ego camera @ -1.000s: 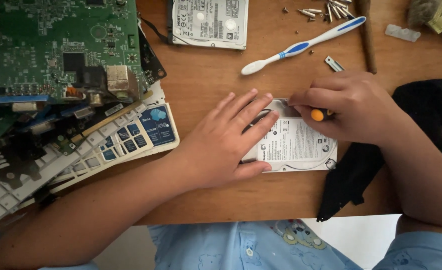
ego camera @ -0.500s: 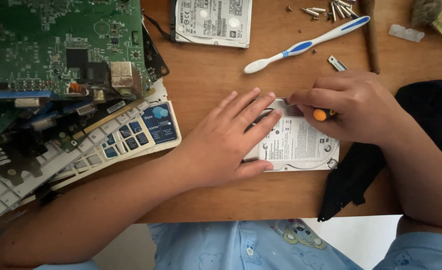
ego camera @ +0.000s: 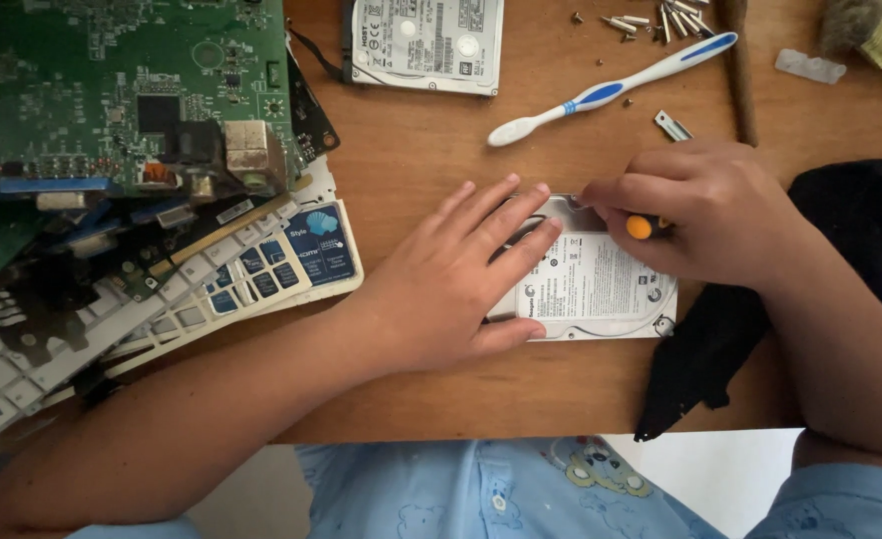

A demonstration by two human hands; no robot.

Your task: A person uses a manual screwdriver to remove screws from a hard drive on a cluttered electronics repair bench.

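- The left hand (ego camera: pixel 451 284) lay flat, fingers spread, pressing on the left part of a silver hard drive (ego camera: pixel 601 284) that rested label-up on the wooden worktop (ego camera: pixel 431 170), near its front edge; that grip was released, an open palm and no clasp.
- The right hand (ego camera: pixel 710 215) was clenched round a small screwdriver (ego camera: pixel 643 227) with an orange butt, its tip hidden at the drive's upper left corner.
- The drive's cover looked to be in place, so the opening seemed at an early stage; whether any of its screws were out could not be told.
- Loose screws (ego camera: pixel 661 18) lay well apart at the far edge, near a blue and white toothbrush (ego camera: pixel 611 90).
- A second hard drive (ego camera: pixel 426 40), a green circuit board (ego camera: pixel 112 90), a keyboard (ego camera: pixel 162 309) and a black cloth (ego camera: pixel 760 319) lay around.
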